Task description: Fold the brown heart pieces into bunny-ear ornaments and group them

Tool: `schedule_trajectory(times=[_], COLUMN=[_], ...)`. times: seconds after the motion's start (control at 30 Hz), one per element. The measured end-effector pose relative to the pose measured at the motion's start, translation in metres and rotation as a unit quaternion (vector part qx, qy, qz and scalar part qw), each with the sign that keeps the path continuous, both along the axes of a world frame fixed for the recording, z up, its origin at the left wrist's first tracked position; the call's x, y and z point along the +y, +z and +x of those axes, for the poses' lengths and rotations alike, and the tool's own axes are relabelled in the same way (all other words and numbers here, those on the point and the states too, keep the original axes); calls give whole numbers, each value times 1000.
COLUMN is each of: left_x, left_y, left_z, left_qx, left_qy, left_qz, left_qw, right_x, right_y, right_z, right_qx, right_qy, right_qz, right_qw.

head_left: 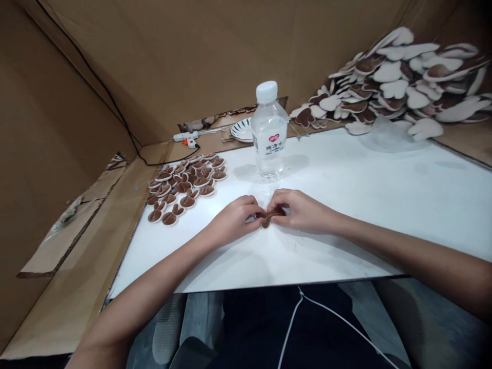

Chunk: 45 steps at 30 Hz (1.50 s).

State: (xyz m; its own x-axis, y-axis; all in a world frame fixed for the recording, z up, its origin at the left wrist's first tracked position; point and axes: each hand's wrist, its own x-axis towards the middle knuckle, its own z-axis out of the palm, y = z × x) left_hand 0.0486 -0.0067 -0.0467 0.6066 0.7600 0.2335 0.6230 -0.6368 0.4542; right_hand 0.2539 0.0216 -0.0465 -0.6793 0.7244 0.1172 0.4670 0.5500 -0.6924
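Observation:
Both of my hands meet over the white board (346, 189), pinching one small brown fabric piece (266, 222) between them. My left hand (240, 218) grips its left side with thumb and fingertips, and my right hand (302, 209) has the right side. The fingers cover most of the piece, so its full outline is hidden. To the left lies a heap of brown fabric pieces (187, 201) with white edges, round with small ear-like lobes. Just beyond my hands stands a clear water bottle (270, 138) with a white cap.
A white glue gun (186, 137) with an orange trigger lies behind the heap, its cord running up the cardboard wall (215, 56). A striped dish (242, 130) sits behind the bottle. At the back right rises a large pile of white and brown pieces (392, 84) beside a clear plastic bag (395, 136).

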Motion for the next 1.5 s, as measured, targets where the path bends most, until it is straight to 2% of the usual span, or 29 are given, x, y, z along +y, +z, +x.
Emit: schedule_trajectory(times=[0.13, 0.43, 0.6, 0.93, 1.27, 1.5], left_x=[2, -4, -7, -4, -5, -6], left_y=[-5, 2, -4, -5, -1, -1], left_z=[1, 0, 0, -1, -4, -4], left_qx=[1, -35, -33, -37, -59, -73], left_qy=[-24, -16, -9, -38, -37, -19], left_qz=[36, -1, 17, 55, 18, 10], left_qw=[999, 999, 999, 997, 997, 997], right_x=[-1, -5, -8, -7, -3, -6], right_y=[0, -2, -5, -4, -4, -7], right_z=[0, -1, -1, 3, 4, 4], right_qx=[-3, 5, 3, 24, 27, 43], right_qy=[6, 49, 35, 88, 97, 92], right_qz=[18, 73, 80, 105, 97, 129], right_qw=[1000, 996, 996, 990, 990, 986])
